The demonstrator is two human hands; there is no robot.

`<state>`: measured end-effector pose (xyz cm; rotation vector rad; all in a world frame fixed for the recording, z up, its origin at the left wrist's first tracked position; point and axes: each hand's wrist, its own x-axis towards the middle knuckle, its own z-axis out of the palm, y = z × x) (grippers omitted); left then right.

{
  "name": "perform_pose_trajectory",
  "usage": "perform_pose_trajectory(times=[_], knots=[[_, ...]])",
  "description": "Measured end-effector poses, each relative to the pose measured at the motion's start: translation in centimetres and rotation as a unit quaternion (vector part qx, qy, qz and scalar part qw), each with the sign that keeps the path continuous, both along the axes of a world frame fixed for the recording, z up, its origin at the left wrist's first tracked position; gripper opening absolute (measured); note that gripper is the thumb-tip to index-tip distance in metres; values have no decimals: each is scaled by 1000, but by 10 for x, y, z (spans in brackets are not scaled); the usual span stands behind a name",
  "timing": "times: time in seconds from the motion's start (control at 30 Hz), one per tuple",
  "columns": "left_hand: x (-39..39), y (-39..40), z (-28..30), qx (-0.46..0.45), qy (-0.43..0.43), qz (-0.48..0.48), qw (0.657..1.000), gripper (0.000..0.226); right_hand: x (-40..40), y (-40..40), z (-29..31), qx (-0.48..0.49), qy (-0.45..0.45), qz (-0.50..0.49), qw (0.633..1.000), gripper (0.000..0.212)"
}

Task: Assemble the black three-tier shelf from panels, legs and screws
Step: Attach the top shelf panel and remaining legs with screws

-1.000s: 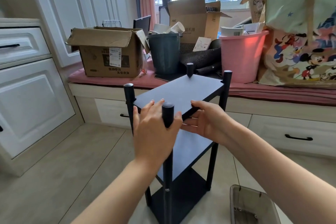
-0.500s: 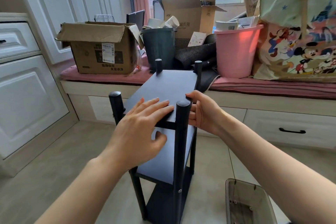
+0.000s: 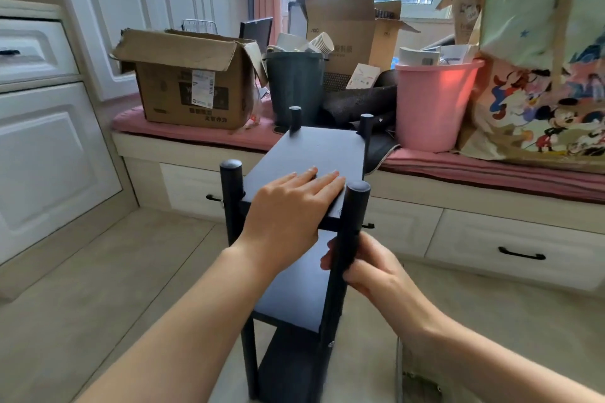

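Observation:
The black three-tier shelf (image 3: 322, 154) stands upright on the tiled floor in front of me, with its short side facing me. Its four round legs rise a little above the top panel. My left hand (image 3: 291, 206) lies flat, fingers together, on the near end of the top panel. My right hand (image 3: 370, 268) grips the near right leg (image 3: 355, 206) just below the top panel, thumb and fingers wrapped around it. The middle panel (image 3: 294, 298) and bottom panel (image 3: 288, 366) show below my arms.
A grey plastic tray (image 3: 412, 383) with small parts sits on the floor at the lower right, partly hidden by my right arm. Behind the shelf runs a window bench with a cardboard box (image 3: 193, 82), a dark bin (image 3: 294, 88) and a pink bucket (image 3: 432, 105). White cabinets (image 3: 49, 157) stand at the left.
The shelf has turned so its short side faces me. My right hand left the top panel's edge and now grips the near right leg. My left hand stays on the top panel.

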<state>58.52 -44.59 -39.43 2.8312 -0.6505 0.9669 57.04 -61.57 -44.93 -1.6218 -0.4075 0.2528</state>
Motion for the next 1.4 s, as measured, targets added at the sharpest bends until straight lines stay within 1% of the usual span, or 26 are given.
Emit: perform_pose_trajectory(times=[0.03, 0.1, 0.2, 0.37, 0.47, 0.57, 0.87, 1.07, 1.17, 1.27, 1.4], knots=[[0, -5, -1, 1, -4, 5, 1000, 67, -2, 2, -1, -29, -28, -22, 999, 27], [1, -13, -3, 1, -7, 14, 1000, 67, -1, 7, -1, -48, -59, -73, 994, 16], [2, -24, -3, 4, 0, 28, 1000, 60, 7, 5, 1, -47, -55, -128, 989, 16], [6, -21, -3, -10, 22, 39, 999, 63, 16, 4, 4, -60, -51, -100, 992, 17], [7, -17, -2, -18, 26, 48, 998, 68, 18, 6, 6, -57, -50, -89, 993, 16], [5, -17, -2, -23, 28, 52, 998, 67, 16, 9, 4, -54, -53, -87, 993, 16], [0, -25, 0, -29, 37, 48, 998, 55, 12, 14, 6, -58, -58, -87, 993, 23], [-1, -30, 0, -42, 30, 38, 998, 54, 15, 10, 13, -90, -72, -77, 990, 20], [0, -33, 1, -37, 29, 49, 998, 55, 21, 5, 15, -106, -75, -75, 989, 8], [5, -39, 3, -23, 29, 59, 998, 54, 29, 2, 16, -118, -80, -84, 986, 19], [10, -43, 1, 7, 45, 72, 996, 51, 37, 2, 14, -124, -97, -91, 983, 27]])
